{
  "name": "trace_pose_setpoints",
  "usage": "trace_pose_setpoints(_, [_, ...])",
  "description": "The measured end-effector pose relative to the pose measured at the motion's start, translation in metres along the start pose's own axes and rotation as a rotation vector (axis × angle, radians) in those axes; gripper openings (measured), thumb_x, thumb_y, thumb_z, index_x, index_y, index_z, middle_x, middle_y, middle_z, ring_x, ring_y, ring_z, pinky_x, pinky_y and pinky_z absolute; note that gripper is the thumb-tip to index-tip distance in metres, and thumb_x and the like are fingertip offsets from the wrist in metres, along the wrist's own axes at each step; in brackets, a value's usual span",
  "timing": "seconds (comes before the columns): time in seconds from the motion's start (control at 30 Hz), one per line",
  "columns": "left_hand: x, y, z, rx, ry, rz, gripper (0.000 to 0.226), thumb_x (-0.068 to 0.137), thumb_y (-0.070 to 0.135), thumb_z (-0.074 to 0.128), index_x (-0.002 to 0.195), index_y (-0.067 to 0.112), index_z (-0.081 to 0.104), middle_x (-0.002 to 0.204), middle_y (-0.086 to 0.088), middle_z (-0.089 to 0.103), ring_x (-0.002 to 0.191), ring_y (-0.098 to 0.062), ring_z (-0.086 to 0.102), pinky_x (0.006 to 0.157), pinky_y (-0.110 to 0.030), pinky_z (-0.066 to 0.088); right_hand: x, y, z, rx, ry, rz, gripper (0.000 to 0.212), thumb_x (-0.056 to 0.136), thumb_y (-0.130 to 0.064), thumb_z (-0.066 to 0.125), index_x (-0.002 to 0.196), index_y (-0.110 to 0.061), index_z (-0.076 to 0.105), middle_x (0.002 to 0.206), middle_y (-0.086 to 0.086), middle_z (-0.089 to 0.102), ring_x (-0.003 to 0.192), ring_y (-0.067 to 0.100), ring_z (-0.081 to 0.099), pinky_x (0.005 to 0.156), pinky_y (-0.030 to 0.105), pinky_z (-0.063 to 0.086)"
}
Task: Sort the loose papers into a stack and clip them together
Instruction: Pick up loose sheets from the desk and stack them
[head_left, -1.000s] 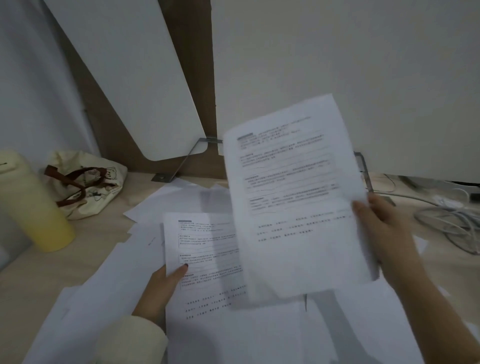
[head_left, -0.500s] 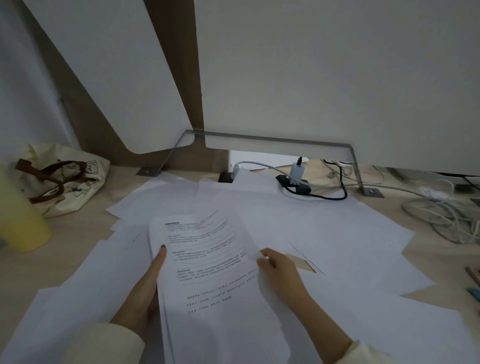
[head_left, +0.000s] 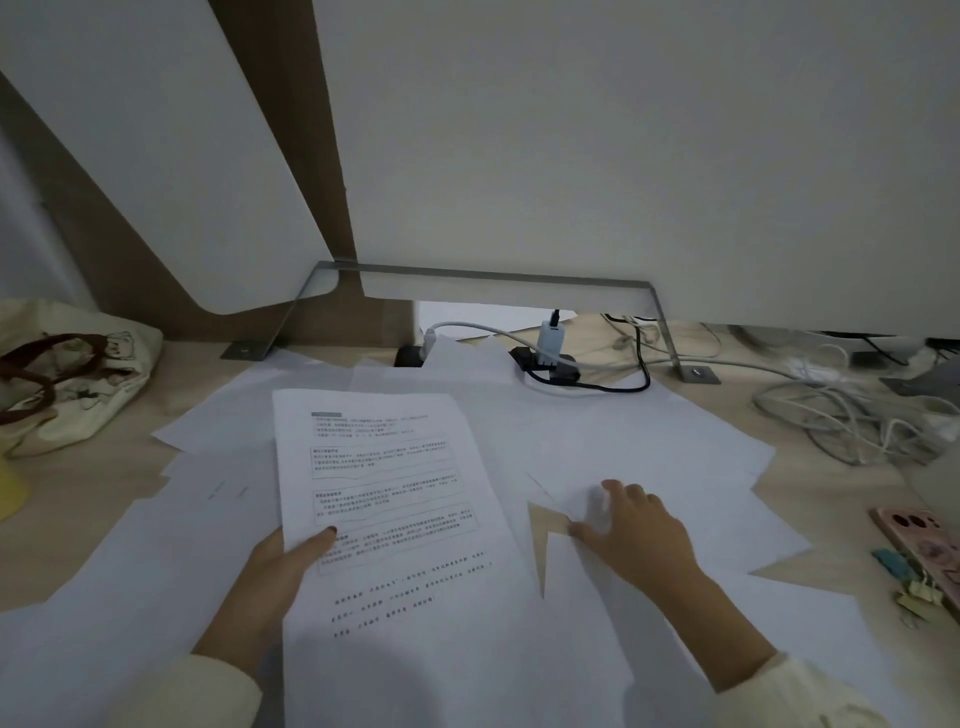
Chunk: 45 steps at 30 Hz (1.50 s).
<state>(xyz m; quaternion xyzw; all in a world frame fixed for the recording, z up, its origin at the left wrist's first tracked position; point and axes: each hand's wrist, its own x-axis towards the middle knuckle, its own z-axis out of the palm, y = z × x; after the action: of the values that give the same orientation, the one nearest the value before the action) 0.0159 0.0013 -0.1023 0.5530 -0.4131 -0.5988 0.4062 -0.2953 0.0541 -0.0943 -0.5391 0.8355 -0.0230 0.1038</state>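
Print on the white paper sheet (head_left: 384, 493) is illegible; left of it, the frame edge crops a yellow object (head_left: 9, 491).

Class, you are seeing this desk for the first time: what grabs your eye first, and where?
The printed sheet at centre, held at its left edge by the left hand, stands out against the blank papers strewn across the desk. The right hand touches one of those beside it; its grip is blurred. Pastel binder clips lie at the right edge.
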Motion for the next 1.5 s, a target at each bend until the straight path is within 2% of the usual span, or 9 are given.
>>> trace_pose_setpoints(0.37, [0.003, -0.017, 0.002, 0.055, 0.032, -0.062, 0.037, 0.092, 0.009, 0.052, 0.128, 0.003, 0.051, 0.107, -0.012, 0.057, 0.097, -0.031, 0.054, 0.092, -0.042, 0.040, 0.010, -0.008, 0.004, -0.139, 0.089, -0.047, 0.037, 0.095, -0.024, 0.041, 0.130, -0.012, 0.034, 0.112, 0.009, 0.057, 0.096, 0.025, 0.060, 0.068, 0.025, 0.036])
trace_pose_setpoints(0.47, [0.004, -0.017, 0.000, 0.058, 0.039, -0.074, 0.037, 0.091, 0.010, 0.053, 0.128, 0.004, 0.052, 0.107, -0.012, 0.059, 0.096, -0.032, 0.056, 0.093, -0.044, 0.041, 0.008, 0.001, -0.004, 0.058, 0.176, 0.012, 0.013, 0.091, -0.005, 0.037, 0.098, -0.012, 0.046, 0.079, 0.007, 0.057, 0.073, 0.025, 0.053, 0.057, 0.026, 0.034])
trace_pose_setpoints(0.63, [0.002, -0.015, 0.002, 0.059, 0.023, -0.059, 0.037, 0.090, 0.011, 0.055, 0.126, 0.005, 0.053, 0.107, -0.013, 0.060, 0.097, -0.032, 0.057, 0.094, -0.044, 0.042, -0.010, 0.016, -0.022, 0.340, 0.304, -0.080, 0.030, 0.096, -0.009, 0.037, 0.074, -0.026, 0.050, 0.056, -0.004, 0.049, 0.053, 0.016, 0.044, 0.048, 0.026, 0.029])
trace_pose_setpoints(0.77, [-0.005, -0.012, 0.005, 0.021, 0.013, -0.043, 0.037, 0.089, 0.015, 0.058, 0.125, 0.009, 0.055, 0.113, -0.013, 0.063, 0.102, -0.032, 0.059, 0.099, -0.047, 0.042, -0.029, 0.010, -0.058, 0.403, 0.314, -0.279, 0.023, 0.097, -0.018, 0.042, 0.106, -0.023, 0.063, 0.077, -0.005, 0.059, 0.065, 0.013, 0.052, 0.055, 0.018, 0.038])
trace_pose_setpoints(0.93, [-0.005, -0.012, 0.006, -0.020, -0.002, -0.044, 0.041, 0.089, 0.013, 0.057, 0.130, 0.004, 0.050, 0.113, -0.013, 0.059, 0.102, -0.028, 0.055, 0.101, -0.042, 0.040, -0.062, -0.008, -0.115, 0.917, 0.276, -0.428, 0.020, 0.093, -0.014, 0.050, 0.092, -0.028, 0.065, 0.075, -0.020, 0.069, 0.069, -0.009, 0.061, 0.061, 0.006, 0.045])
trace_pose_setpoints(1.1, [0.000, -0.008, 0.001, -0.001, 0.014, -0.077, 0.032, 0.091, 0.014, 0.055, 0.123, 0.011, 0.051, 0.111, -0.010, 0.059, 0.102, -0.030, 0.056, 0.103, -0.043, 0.039, -0.072, -0.006, -0.133, 1.462, 0.129, -0.311, 0.020, 0.086, -0.023, 0.056, 0.101, -0.020, 0.068, 0.096, 0.000, 0.076, 0.084, 0.018, 0.072, 0.072, 0.033, 0.059])
trace_pose_setpoints(1.27, [0.018, -0.018, -0.020, -0.012, 0.035, -0.165, 0.024, 0.092, 0.000, 0.048, 0.101, -0.021, 0.055, 0.074, -0.011, 0.053, 0.057, -0.026, 0.060, 0.059, -0.028, 0.051, -0.054, -0.002, -0.098, 1.355, 0.090, -0.041, 0.020, 0.092, -0.021, 0.052, 0.105, -0.020, 0.066, 0.102, 0.009, 0.072, 0.092, 0.033, 0.068, 0.081, 0.045, 0.055])
trace_pose_setpoints(1.37, [0.005, -0.009, -0.016, 0.001, 0.039, -0.187, 0.027, 0.094, -0.008, 0.039, 0.076, -0.011, 0.059, 0.064, -0.008, 0.049, 0.054, -0.027, 0.048, 0.033, -0.014, 0.042, -0.045, -0.004, -0.071, 1.235, 0.024, 0.049, 0.018, 0.094, -0.020, 0.048, 0.092, -0.026, 0.064, 0.097, 0.007, 0.070, 0.090, 0.031, 0.065, 0.084, 0.045, 0.053])
trace_pose_setpoints(1.5, [-0.014, -0.004, -0.011, -0.133, -0.027, -0.119, 0.029, 0.092, 0.020, 0.051, 0.109, -0.001, 0.063, 0.099, -0.023, 0.069, 0.093, -0.029, 0.067, 0.093, -0.038, 0.049, -0.038, -0.008, -0.043, 1.034, -0.008, 0.077, 0.027, 0.093, -0.009, 0.040, 0.077, -0.017, 0.060, 0.071, 0.006, 0.060, 0.062, 0.021, 0.056, 0.057, 0.026, 0.042])
